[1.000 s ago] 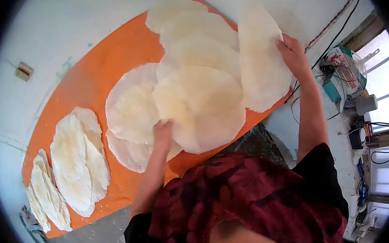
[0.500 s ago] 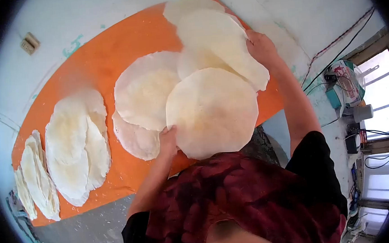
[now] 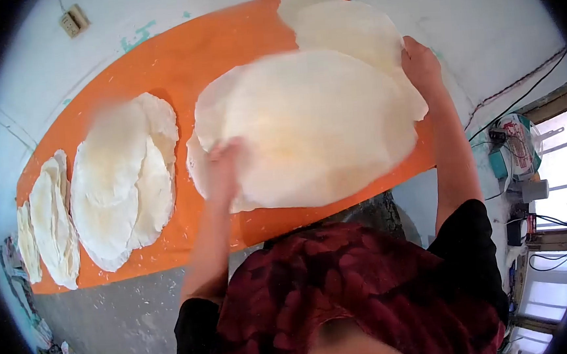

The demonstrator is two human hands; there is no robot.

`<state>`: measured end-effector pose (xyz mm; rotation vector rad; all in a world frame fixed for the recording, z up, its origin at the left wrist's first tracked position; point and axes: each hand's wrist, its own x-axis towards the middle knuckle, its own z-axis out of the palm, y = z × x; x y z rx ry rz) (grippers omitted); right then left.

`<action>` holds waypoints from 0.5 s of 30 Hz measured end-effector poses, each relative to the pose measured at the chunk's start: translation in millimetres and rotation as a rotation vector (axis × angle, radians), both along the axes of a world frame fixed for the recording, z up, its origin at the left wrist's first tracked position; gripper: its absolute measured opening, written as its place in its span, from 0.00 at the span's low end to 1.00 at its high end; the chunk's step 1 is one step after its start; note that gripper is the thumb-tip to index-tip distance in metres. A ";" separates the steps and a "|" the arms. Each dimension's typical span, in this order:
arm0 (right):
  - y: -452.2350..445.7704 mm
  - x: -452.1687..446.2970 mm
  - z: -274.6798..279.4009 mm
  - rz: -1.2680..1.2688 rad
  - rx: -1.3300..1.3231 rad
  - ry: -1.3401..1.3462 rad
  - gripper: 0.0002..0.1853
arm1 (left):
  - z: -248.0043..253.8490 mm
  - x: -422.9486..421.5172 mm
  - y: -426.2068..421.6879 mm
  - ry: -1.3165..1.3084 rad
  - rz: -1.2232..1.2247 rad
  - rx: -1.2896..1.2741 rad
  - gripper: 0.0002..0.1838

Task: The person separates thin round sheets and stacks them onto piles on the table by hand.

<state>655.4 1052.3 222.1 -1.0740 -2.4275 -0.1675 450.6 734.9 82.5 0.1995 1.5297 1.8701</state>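
Note:
A large, thin, pale round flatbread sheet [image 3: 319, 128] stretches across the middle, smeared by motion. My left hand [image 3: 226, 156] is blurred at its left edge, with fingers closed on the rim. At the upper right, my right hand [image 3: 422, 67] has its fingers curled round the edge of another pale flatbread sheet [image 3: 359, 30] at the far end of the table. Beneath the moving sheet, parts of other flatbread sheets [image 3: 213, 106] show at the left.
An orange-covered table [image 3: 209, 47] lies against the white wall [image 3: 21, 96]. On its left side are a pile of overlapping flatbread sheets [image 3: 116, 182] and narrower-looking stacks [image 3: 53, 219]. Cables and a grey cup-like container [image 3: 534, 190] are by the window at the right.
My left hand has moved up and left with the round sheet, which now covers much of the sheets beside it. My right hand stays at the far edge. The view has shifted slightly.

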 end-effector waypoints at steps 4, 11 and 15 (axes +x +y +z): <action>-3.5 -4.7 7.4 0.056 0.069 0.056 0.06 | -115.9 -70.2 -60.6 -0.244 0.250 0.040 0.17; -91.1 -52.3 16.5 0.270 0.258 0.009 0.07 | -90.5 -35.7 -61.2 -0.255 0.265 -0.015 0.19; -144.8 -75.7 -70.8 0.579 0.205 -0.155 0.12 | -95.4 -29.8 -75.1 -0.251 0.266 -0.006 0.15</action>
